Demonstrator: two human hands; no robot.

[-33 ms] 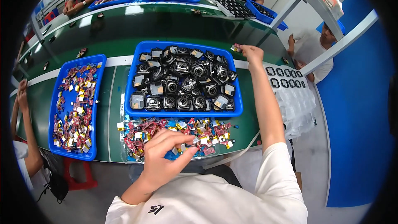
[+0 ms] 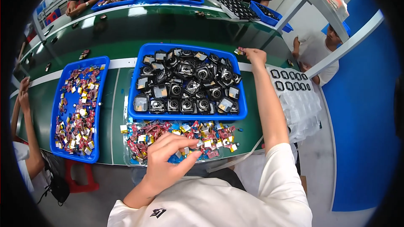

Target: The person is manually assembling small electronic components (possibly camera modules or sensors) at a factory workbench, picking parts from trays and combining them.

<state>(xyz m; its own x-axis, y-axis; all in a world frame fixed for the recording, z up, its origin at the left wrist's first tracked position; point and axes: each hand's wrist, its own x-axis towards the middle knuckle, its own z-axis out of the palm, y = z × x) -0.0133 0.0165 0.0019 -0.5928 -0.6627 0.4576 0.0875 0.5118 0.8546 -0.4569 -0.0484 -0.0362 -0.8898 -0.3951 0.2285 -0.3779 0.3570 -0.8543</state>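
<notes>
My left hand (image 2: 165, 163) reaches into a clear shallow tray (image 2: 126, 149) heaped with small red, yellow and silver parts (image 2: 206, 136). Its thumb and fingers pinch together on one of them at the near edge of the pile. My right arm stretches forward past the right side of a big blue tray (image 2: 136, 85) filled with black round camera-like modules (image 2: 185, 88). My right hand (image 2: 253, 55) is at that tray's far right corner and grips a small red and gold part (image 2: 240, 51) in its fingertips.
A second blue tray (image 2: 59, 101) of small mixed parts lies to the left on the green bench (image 2: 113, 29). White moulded trays with black rings (image 2: 294, 96) are stacked on the right. Other people's arms (image 2: 23, 113) work at the left, the far side and the right.
</notes>
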